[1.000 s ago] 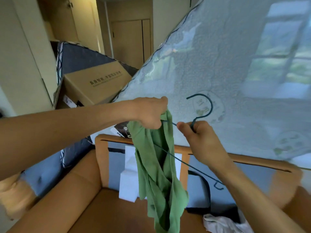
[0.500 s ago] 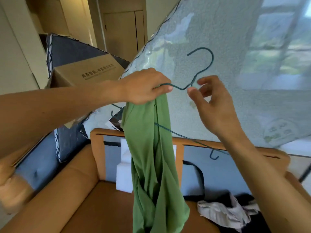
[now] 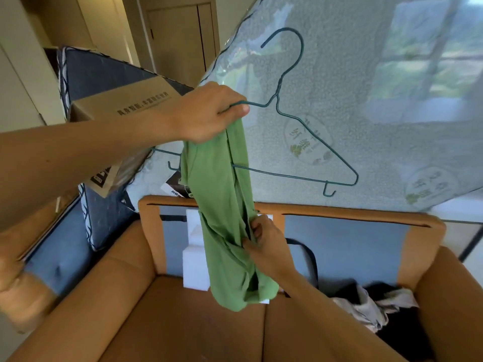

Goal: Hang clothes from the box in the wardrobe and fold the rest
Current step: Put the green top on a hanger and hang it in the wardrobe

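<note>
Gripping hanger (image 3: 292, 176) and garment (image 3: 224, 218), both hands (image 3: 209, 113) curled.

Plain green on teal wire, against pale blue-grey

The garment (image 3: 224, 205) was a plain leaf green and the wire hanger (image 3: 295, 121) a dark teal. Behind them the mattress (image 3: 339, 74) was pale blue-grey with a fine pebbled texture and round emblems printed in green and yellow. The sofa (image 3: 183, 322) was tan-orange, its back panels (image 3: 345, 246) slate blue. The cardboard box (image 3: 125, 105) was brown with dark lettering, the foam block (image 3: 194, 257) white, and the heap of clothes (image 3: 373, 304) beige and black. The second mattress (image 3: 104, 74) was dark blue with patterned black-and-white edging.
</note>
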A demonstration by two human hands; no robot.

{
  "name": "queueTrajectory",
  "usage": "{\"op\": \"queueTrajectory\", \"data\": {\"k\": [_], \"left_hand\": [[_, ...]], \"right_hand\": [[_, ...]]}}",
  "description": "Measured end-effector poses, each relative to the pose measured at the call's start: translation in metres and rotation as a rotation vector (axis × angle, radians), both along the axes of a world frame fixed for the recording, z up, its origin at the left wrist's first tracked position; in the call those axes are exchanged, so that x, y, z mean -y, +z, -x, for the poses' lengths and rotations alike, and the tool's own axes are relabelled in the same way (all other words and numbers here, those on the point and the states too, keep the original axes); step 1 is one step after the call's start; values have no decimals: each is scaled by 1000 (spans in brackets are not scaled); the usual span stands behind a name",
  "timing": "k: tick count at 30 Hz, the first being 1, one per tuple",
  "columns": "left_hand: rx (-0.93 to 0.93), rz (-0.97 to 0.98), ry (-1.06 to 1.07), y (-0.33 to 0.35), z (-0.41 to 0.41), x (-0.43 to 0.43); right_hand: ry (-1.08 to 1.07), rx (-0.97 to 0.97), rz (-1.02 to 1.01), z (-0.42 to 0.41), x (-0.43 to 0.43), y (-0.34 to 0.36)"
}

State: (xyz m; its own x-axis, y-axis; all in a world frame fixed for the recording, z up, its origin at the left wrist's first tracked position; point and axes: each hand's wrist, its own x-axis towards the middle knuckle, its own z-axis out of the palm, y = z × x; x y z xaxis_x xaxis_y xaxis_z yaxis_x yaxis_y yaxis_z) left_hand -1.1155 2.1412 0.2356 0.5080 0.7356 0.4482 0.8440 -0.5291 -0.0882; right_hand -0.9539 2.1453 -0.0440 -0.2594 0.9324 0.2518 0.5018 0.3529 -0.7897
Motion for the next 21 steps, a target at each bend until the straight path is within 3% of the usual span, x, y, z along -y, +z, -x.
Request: {"op": "queueTrajectory", "data": {"k": [3, 8, 10, 12, 17, 21], "left_hand": [[-18, -44, 30, 4, 6, 10], [61, -48, -9, 12, 24, 15], [94, -73, 7, 13, 36, 9], [101, -102, 46, 10, 49, 5], [34, -113, 146, 4, 86, 8], [62, -109, 46, -5, 117, 23]], "right_hand": [[23, -108, -30, 1, -25, -7], [50, 306, 31, 1, -53, -23], [27, 321, 86, 6, -54, -32], [5, 175, 162, 15, -50, -38], [-77, -411, 621, 20, -53, -34], [-41, -571, 601, -18, -63, 3]]}}
